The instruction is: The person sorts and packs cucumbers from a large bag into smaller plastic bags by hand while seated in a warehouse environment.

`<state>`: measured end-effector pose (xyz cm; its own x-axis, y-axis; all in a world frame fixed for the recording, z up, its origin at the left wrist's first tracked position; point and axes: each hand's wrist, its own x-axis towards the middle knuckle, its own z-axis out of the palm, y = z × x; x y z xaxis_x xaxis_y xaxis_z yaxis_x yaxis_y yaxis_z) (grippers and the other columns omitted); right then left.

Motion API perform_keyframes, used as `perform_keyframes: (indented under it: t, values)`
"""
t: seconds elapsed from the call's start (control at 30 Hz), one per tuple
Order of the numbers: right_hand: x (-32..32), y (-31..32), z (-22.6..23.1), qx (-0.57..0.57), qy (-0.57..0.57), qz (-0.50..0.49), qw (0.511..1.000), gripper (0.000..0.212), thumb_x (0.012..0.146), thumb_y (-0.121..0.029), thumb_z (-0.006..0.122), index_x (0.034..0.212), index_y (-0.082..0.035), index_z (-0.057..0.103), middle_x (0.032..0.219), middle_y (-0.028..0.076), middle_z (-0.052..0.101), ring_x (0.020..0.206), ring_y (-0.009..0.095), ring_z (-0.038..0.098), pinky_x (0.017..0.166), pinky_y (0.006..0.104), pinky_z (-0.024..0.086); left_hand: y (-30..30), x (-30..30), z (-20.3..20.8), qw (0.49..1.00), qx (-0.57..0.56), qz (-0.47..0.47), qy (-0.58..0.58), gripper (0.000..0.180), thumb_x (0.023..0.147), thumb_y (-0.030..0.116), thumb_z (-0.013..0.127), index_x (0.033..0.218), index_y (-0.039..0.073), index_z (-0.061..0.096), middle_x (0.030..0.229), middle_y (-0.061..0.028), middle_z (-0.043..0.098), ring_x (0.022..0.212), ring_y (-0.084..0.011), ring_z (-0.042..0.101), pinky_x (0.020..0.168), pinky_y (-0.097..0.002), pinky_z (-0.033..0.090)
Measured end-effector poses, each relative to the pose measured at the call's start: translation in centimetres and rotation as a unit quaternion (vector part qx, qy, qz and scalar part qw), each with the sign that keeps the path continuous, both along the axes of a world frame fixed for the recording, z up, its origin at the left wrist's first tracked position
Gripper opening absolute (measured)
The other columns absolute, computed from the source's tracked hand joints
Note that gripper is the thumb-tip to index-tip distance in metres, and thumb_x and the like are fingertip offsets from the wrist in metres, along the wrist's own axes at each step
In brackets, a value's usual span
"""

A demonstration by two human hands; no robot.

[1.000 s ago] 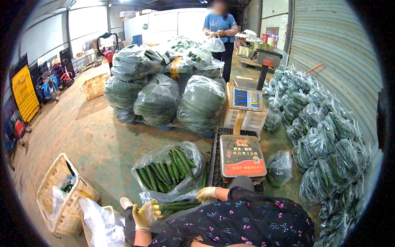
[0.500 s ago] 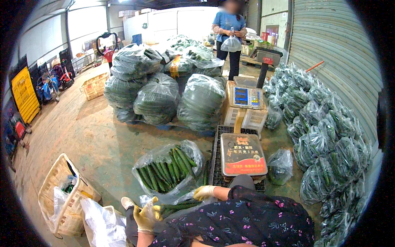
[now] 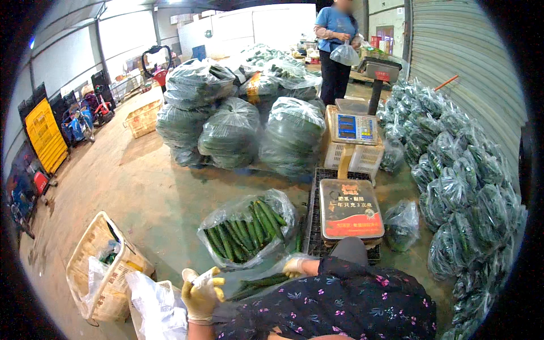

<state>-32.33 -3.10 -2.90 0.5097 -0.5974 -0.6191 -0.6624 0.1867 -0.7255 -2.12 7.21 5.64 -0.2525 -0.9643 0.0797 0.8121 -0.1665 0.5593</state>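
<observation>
Between my two gloved hands lies a clear plastic bag (image 3: 241, 292) with several cucumbers (image 3: 262, 283) in it, partly hidden by my body. My left hand (image 3: 201, 296) is at the bag's left side, its fingers curled at the film. At the bag's upper right edge, my right hand (image 3: 294, 265) has its fingers closed on the plastic; the fingertips are hard to make out. Just beyond my hands, an open clear bag (image 3: 286, 211) holds several dark green cucumbers (image 3: 249, 229) in a row on the floor.
A platform scale (image 3: 351, 218) with a display (image 3: 355, 129) stands ahead right, a small filled bag (image 3: 401, 226) beside it. Filled bags (image 3: 464, 187) heap along the right shutter; big sacks (image 3: 292, 136) stack ahead. A crate (image 3: 107, 272) is left. A person (image 3: 335, 51) carries a bag.
The view has shifted, so the scene sits further right. My left hand has lifted slightly, and the plastic between my hands is spread wider. The other person has turned and moved right.
</observation>
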Motion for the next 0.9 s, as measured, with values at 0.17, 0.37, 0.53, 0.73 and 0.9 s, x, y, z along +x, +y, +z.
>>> perform_keyframes:
  t: [0.17, 0.37, 0.53, 0.73, 0.9]
  values:
    - [-6.5, -1.7, -3.5, -0.171, 0.16, -0.055, 0.971, 0.045, 0.074, -0.026, 0.057, 0.117, -0.015, 0.056, 0.105, 0.01, 0.063, 0.093, 0.027, 0.06, 0.082, 0.0362, 0.047, -0.5, 1.2, -0.1, 0.996, 0.057, -0.019, 0.064, 0.083, 0.079, 0.058, 0.05, 0.122, -0.012, 0.038, 0.102, -0.0277, 0.057, 0.07, -0.0361, 0.063, 0.058, -0.0428, 0.054]
    - [-7.8, -1.7, -2.3, -0.362, 0.197, -0.174, 0.894, 0.055, 0.072, -0.027, 0.059, 0.121, -0.008, 0.049, 0.125, 0.014, 0.05, 0.115, 0.029, 0.049, 0.096, 0.0356, 0.04, -0.2, 1.5, 0.0, 0.999, 0.046, -0.006, 0.027, 0.081, 0.083, 0.057, 0.045, 0.123, -0.012, 0.038, 0.096, -0.0248, 0.058, 0.066, -0.0326, 0.062, 0.057, -0.0388, 0.054]
    - [-7.6, -0.9, 2.7, -0.423, 0.226, -0.097, 0.872, 0.047, 0.069, -0.025, 0.061, 0.11, -0.004, 0.054, 0.111, 0.017, 0.056, 0.106, 0.032, 0.053, 0.09, 0.0395, 0.043, 0.0, 2.4, -0.5, 0.999, 0.037, 0.007, 0.013, 0.087, 0.079, 0.06, 0.047, 0.124, -0.013, 0.035, 0.096, -0.0297, 0.059, 0.066, -0.0388, 0.062, 0.057, -0.0436, 0.052]
    - [-4.6, 0.7, 6.2, -0.488, 0.172, -0.022, 0.855, 0.026, 0.067, -0.025, 0.061, 0.085, -0.008, 0.061, 0.084, 0.016, 0.063, 0.083, 0.036, 0.06, 0.074, 0.0446, 0.049, -0.1, 2.6, 0.7, 0.999, -0.002, 0.01, -0.049, 0.086, 0.08, 0.061, 0.046, 0.124, -0.013, 0.037, 0.094, -0.0296, 0.059, 0.061, -0.0369, 0.062, 0.055, -0.0406, 0.052]
    - [-4.4, 1.7, 8.4, -0.465, 0.18, -0.009, 0.867, 0.025, 0.068, -0.025, 0.058, 0.086, -0.009, 0.062, 0.086, 0.017, 0.063, 0.084, 0.036, 0.06, 0.074, 0.0449, 0.049, -0.4, 2.8, 1.2, 0.997, -0.002, 0.04, -0.068, 0.086, 0.08, 0.063, 0.042, 0.123, -0.012, 0.039, 0.09, -0.0295, 0.06, 0.057, -0.0327, 0.06, 0.053, -0.0366, 0.051]
